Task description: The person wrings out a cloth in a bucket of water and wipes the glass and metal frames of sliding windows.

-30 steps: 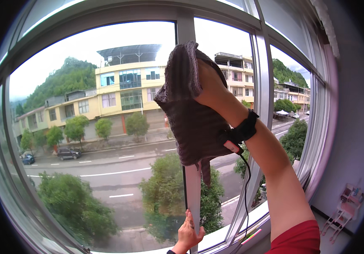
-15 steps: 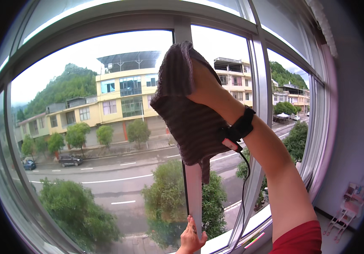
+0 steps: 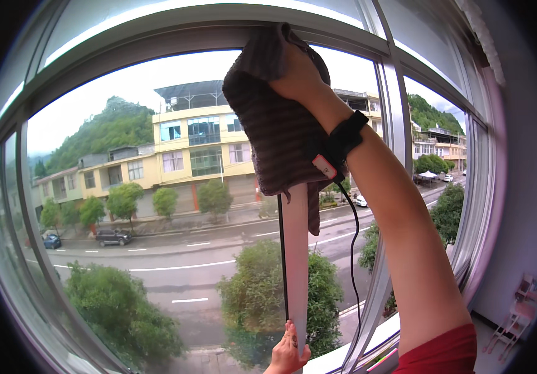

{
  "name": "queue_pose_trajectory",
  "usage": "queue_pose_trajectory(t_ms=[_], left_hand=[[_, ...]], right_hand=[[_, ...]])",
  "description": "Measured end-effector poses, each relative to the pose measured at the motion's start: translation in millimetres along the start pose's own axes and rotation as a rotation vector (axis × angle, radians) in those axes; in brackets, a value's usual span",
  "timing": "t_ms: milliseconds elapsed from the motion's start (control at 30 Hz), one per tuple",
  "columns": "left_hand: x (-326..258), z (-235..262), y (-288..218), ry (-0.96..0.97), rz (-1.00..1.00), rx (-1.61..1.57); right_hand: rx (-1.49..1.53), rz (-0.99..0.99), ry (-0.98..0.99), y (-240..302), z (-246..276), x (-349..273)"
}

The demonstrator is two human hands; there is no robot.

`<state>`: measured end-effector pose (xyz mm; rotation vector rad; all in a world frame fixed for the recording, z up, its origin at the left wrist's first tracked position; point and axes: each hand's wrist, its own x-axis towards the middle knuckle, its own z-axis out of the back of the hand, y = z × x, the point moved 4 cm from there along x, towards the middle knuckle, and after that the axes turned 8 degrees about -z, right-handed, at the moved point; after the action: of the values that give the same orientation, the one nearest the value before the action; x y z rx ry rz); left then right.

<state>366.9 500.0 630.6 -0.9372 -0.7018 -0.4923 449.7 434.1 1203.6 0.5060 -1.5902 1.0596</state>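
A dark grey ribbed cloth (image 3: pixel 278 134) is bunched in my right hand (image 3: pixel 301 75). It drapes over the top of the upright window sash bar (image 3: pixel 296 255), right below the upper frame. The cloth hides the upper part of the bar, and my right fingers are mostly behind its folds. My left hand (image 3: pixel 288 354), low in the view, grips the same bar, thumb on the right side and fingers on the left. A black strap (image 3: pixel 347 137) with a small device and a black cable circles my right wrist.
Glass panes (image 3: pixel 156 249) flank the bar, with a street, trees and yellow buildings beyond. The right frame post (image 3: pixel 394 93) stands beside my right forearm. The cable (image 3: pixel 357 262) hangs down near the sill. A pink and white cart (image 3: pixel 513 318) stands at far right.
My right hand has moved up along the sash bar with the cloth, reaching the upper frame. More of the bar shows below the cloth. My left hand keeps its grip low down.
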Motion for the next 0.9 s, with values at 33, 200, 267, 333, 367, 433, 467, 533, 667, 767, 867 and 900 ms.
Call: queue_pose_trajectory(t_ms=[33,200,267,333,367,433,467,533,667,767,867,900], left_hand=[[-0.5,-0.1,2.9,0.025,0.07,-0.066],[-1.0,0.2,-1.3,-0.033,-0.229,0.214],[-2.4,3.4,-0.4,-0.049,-0.224,0.209],[-1.1,0.4,-1.2,-0.054,-0.238,0.196],[-0.2,-1.9,-0.8,-0.042,-0.234,0.185],[-0.3,-4.1,-2.1,-0.042,-0.223,0.179],[0.2,-7.2,-2.8,-0.032,-0.197,0.171],[-0.5,-5.2,-0.5,-0.035,-0.159,0.173],[-0.2,-3.6,-4.4,-0.05,-0.196,0.194],[-3.7,-6.4,-0.2,-0.04,-0.181,0.235],[-1.1,-3.4,-3.5,-0.034,-0.157,0.25],[0.8,-1.8,-7.9,-0.036,-0.171,0.259]], right_hand=[[-0.013,-0.04,-0.005,1.0,-3.9,2.2],[-0.047,0.023,-0.022,30.7,-26.8,16.5],[-0.171,0.034,0.176,67.4,-42.5,30.2],[-0.18,0.094,0.157,83.9,-55.2,47.7],[-0.189,0.149,0.14,91.8,-60.7,57.4],[-0.268,0.206,0.175,105.4,-81.0,72.9],[-0.364,0.255,0.211,107.8,-87.0,76.6],[-0.351,0.254,0.233,128.1,-91.5,75.7],[-0.475,0.268,0.364,121.5,-82.6,72.7],[-0.379,0.203,0.118,74.5,-61.5,55.4],[-0.367,0.225,0.089,31.6,-36.4,34.2],[-0.37,0.219,0.092,25.9,-25.3,29.3]])
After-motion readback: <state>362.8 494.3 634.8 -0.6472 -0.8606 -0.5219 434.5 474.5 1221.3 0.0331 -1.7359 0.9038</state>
